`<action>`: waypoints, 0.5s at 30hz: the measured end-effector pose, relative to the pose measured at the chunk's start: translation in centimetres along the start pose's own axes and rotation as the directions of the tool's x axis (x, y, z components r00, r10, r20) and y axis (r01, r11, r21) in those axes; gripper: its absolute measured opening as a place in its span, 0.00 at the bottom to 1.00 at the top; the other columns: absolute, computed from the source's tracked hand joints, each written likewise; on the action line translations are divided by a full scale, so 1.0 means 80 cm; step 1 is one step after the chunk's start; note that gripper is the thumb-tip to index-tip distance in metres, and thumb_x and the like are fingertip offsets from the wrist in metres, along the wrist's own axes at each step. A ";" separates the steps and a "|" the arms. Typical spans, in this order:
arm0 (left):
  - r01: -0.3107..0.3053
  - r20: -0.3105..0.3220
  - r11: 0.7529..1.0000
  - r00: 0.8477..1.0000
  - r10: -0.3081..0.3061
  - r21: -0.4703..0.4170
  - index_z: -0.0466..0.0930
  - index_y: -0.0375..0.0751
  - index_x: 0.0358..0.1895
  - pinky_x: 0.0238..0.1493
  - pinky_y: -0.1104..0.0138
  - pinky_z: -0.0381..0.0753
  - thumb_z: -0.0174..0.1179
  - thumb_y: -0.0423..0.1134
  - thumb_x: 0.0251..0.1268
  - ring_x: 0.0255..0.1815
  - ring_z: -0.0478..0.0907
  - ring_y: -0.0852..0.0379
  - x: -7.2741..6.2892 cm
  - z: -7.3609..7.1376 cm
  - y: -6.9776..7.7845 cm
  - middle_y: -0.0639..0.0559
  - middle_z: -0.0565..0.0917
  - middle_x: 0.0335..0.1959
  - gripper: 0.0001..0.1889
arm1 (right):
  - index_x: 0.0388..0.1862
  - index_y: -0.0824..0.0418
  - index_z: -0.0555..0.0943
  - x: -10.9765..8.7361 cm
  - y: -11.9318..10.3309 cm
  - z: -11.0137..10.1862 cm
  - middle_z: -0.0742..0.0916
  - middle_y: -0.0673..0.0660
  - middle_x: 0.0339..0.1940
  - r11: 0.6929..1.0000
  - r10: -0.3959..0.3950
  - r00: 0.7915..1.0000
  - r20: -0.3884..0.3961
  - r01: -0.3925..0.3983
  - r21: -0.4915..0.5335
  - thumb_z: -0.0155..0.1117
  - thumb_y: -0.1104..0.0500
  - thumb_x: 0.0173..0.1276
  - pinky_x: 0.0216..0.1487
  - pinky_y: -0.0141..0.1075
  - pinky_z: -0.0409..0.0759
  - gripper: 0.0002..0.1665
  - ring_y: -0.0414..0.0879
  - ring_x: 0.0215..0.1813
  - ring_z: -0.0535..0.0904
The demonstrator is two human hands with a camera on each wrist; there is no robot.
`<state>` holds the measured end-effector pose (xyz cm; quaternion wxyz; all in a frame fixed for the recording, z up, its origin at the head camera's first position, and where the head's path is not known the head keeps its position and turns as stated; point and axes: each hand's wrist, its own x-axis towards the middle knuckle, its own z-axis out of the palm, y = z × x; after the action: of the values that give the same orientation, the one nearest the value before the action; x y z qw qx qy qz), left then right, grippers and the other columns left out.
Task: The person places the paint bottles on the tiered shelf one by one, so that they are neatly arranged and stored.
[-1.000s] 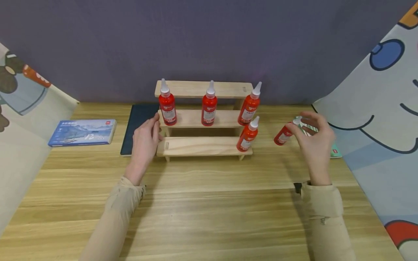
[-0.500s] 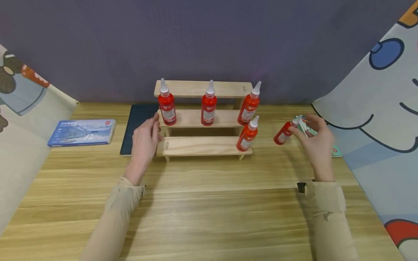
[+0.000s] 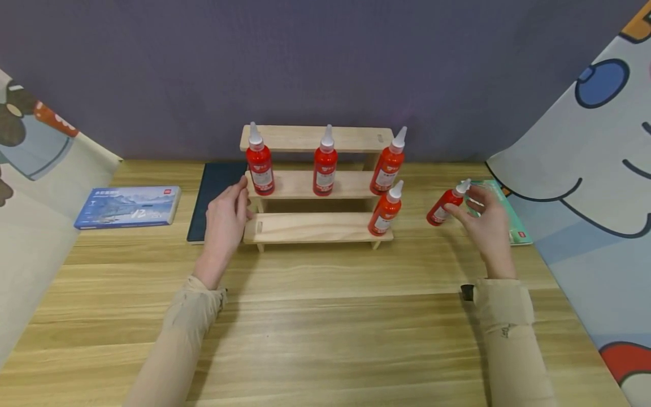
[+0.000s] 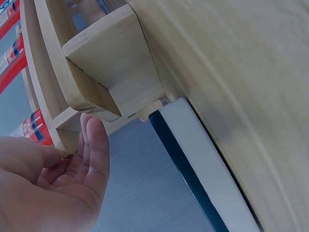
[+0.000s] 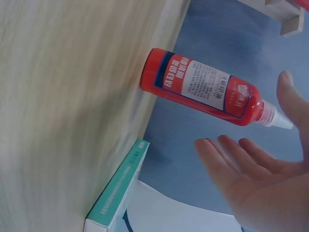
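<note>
A red squeeze bottle with a pale pointed nozzle stands on the table right of the wooden tiered rack. My right hand is beside it, thumb and fingers spread around its upper part. In the right wrist view a gap shows between the fingers and the bottle. My left hand holds the left end of the rack's middle tier, thumb and fingertips at the plank's end in the left wrist view. Three red bottles stand on the middle tier, and another at the lowest tier's right end.
A blue box with a mountain picture lies at the left. The dark flat case is partly behind my left hand. Under and behind my right hand lies a green box. A grey panel stands behind the rack.
My right hand has come down from above the bottle's nozzle to its side, uncovering the nozzle and more of the green box. The left hand and rack stay put.
</note>
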<state>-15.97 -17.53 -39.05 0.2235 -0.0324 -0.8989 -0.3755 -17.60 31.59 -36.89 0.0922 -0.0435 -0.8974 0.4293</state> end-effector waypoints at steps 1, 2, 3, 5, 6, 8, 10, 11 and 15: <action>0.001 0.000 1.000 1.000 -0.001 0.000 0.80 0.25 0.68 0.27 0.58 0.77 0.50 0.32 0.88 0.27 0.87 0.42 0.000 0.000 0.000 0.33 0.85 0.36 0.18 | 0.83 0.68 0.65 0.001 0.001 0.000 0.74 0.69 0.78 1.000 0.002 1.000 0.008 -0.002 -0.005 0.75 0.51 0.75 0.66 0.43 0.81 0.46 0.69 0.74 0.74; 0.002 0.000 1.000 1.000 -0.002 0.000 0.80 0.25 0.68 0.27 0.58 0.77 0.50 0.32 0.88 0.27 0.87 0.42 0.000 0.000 0.000 0.33 0.85 0.36 0.18 | 0.83 0.68 0.65 0.001 0.002 0.001 0.74 0.70 0.78 1.000 0.004 1.000 0.016 -0.004 -0.008 0.74 0.51 0.76 0.65 0.43 0.81 0.47 0.70 0.73 0.74; 0.002 0.000 1.000 1.000 -0.002 -0.001 0.80 0.25 0.68 0.27 0.58 0.76 0.50 0.32 0.88 0.27 0.87 0.42 0.000 0.000 0.000 0.34 0.85 0.36 0.18 | 0.84 0.68 0.65 0.002 0.003 0.002 0.74 0.70 0.78 1.000 0.002 1.000 0.020 -0.001 -0.009 0.74 0.51 0.76 0.65 0.45 0.81 0.47 0.70 0.73 0.75; 0.004 0.001 1.000 1.000 -0.004 -0.002 0.80 0.25 0.68 0.27 0.59 0.77 0.50 0.32 0.88 0.27 0.87 0.42 0.000 -0.001 0.000 0.34 0.85 0.36 0.18 | 0.84 0.68 0.64 0.003 0.005 0.003 0.74 0.70 0.78 1.000 -0.005 1.000 0.029 0.005 -0.020 0.74 0.52 0.76 0.65 0.46 0.81 0.47 0.70 0.73 0.75; 0.004 0.000 1.000 1.000 -0.004 -0.003 0.80 0.25 0.68 0.27 0.58 0.77 0.51 0.32 0.88 0.27 0.86 0.42 0.000 -0.001 0.000 0.34 0.85 0.36 0.18 | 0.84 0.68 0.64 0.004 0.006 0.004 0.75 0.71 0.77 1.000 -0.014 0.999 0.032 0.015 -0.021 0.74 0.53 0.76 0.65 0.44 0.81 0.46 0.70 0.72 0.76; 0.004 0.000 1.000 1.000 -0.004 -0.004 0.80 0.26 0.69 0.28 0.58 0.77 0.51 0.32 0.88 0.27 0.86 0.42 0.000 -0.001 0.000 0.34 0.85 0.36 0.18 | 0.84 0.69 0.64 0.007 0.009 0.005 0.75 0.72 0.77 0.999 -0.032 0.999 0.037 0.033 -0.018 0.74 0.55 0.76 0.63 0.40 0.81 0.46 0.71 0.71 0.77; 0.002 -0.001 1.000 1.000 -0.002 -0.003 0.79 0.25 0.69 0.28 0.57 0.78 0.51 0.32 0.88 0.27 0.86 0.42 0.000 0.000 0.000 0.34 0.85 0.36 0.18 | 0.84 0.69 0.64 0.010 0.012 0.007 0.76 0.72 0.76 0.999 -0.045 0.998 0.040 0.046 -0.018 0.74 0.57 0.76 0.60 0.35 0.81 0.46 0.72 0.70 0.77; 0.000 -0.003 1.000 1.000 0.000 -0.002 0.79 0.25 0.69 0.28 0.57 0.78 0.51 0.32 0.87 0.27 0.87 0.42 0.000 0.000 0.000 0.34 0.85 0.36 0.18 | 0.84 0.70 0.63 0.010 0.013 0.007 0.76 0.73 0.76 0.999 -0.048 0.998 0.044 0.049 -0.015 0.74 0.58 0.75 0.58 0.32 0.81 0.46 0.72 0.70 0.77; -0.004 -0.003 1.000 1.000 0.004 -0.003 0.79 0.25 0.69 0.28 0.57 0.77 0.50 0.32 0.87 0.27 0.87 0.42 0.000 0.000 0.001 0.34 0.85 0.36 0.19 | 0.84 0.70 0.63 0.012 0.015 0.009 0.75 0.74 0.76 1.000 -0.022 0.997 0.069 0.023 -0.020 0.74 0.56 0.76 0.59 0.36 0.82 0.46 0.72 0.71 0.77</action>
<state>-15.91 -17.49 -38.98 0.2253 -0.0340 -0.8979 -0.3767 -18.68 31.92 -38.14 0.0658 -0.0194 -0.9049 0.4200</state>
